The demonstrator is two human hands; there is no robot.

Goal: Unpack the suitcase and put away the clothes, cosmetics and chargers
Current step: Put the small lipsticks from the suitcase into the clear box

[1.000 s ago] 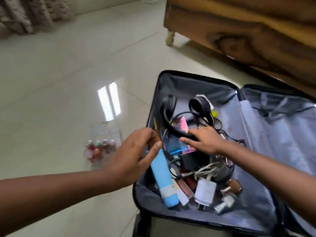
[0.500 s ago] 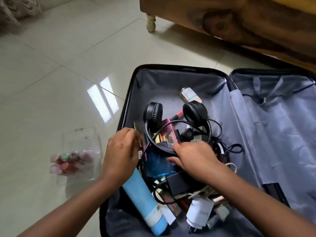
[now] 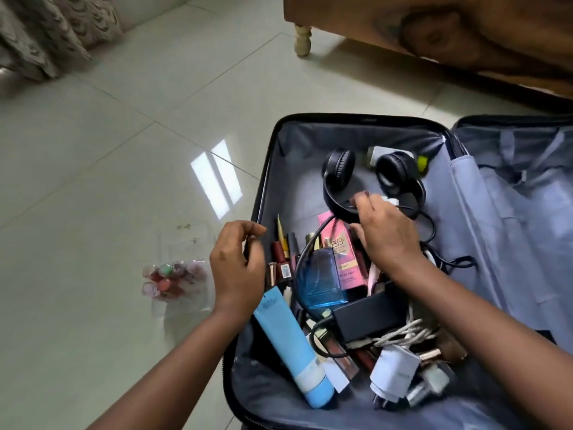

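The open suitcase point(image 3: 263, 181) lies on the floor with a grey lining. My right hand point(image 3: 384, 237) grips the headband of the black headphones point(image 3: 339, 169) near the middle of the left half. My left hand point(image 3: 238, 268) hovers at the suitcase's left rim and pinches a thin dark stick point(image 3: 246, 248). Under the hands lie a pink BB cream box point(image 3: 336, 240), a blue perfume bottle point(image 3: 319, 280), lipsticks point(image 3: 280, 256), a light blue tube point(image 3: 291, 339), a black charger brick point(image 3: 369, 315), white cables point(image 3: 406, 333) and a white plug point(image 3: 393, 373).
A clear pouch of small nail polish bottles point(image 3: 173, 274) lies on the tiled floor left of the suitcase. A wooden bed frame point(image 3: 434, 35) with a turned leg point(image 3: 302, 41) runs along the back right. Curtains point(image 3: 46, 29) hang at the top left.
My right hand has taken hold of the headphones and shifted them toward the far end of the suitcase, uncovering the pink box. My left hand has drawn back to the left rim.
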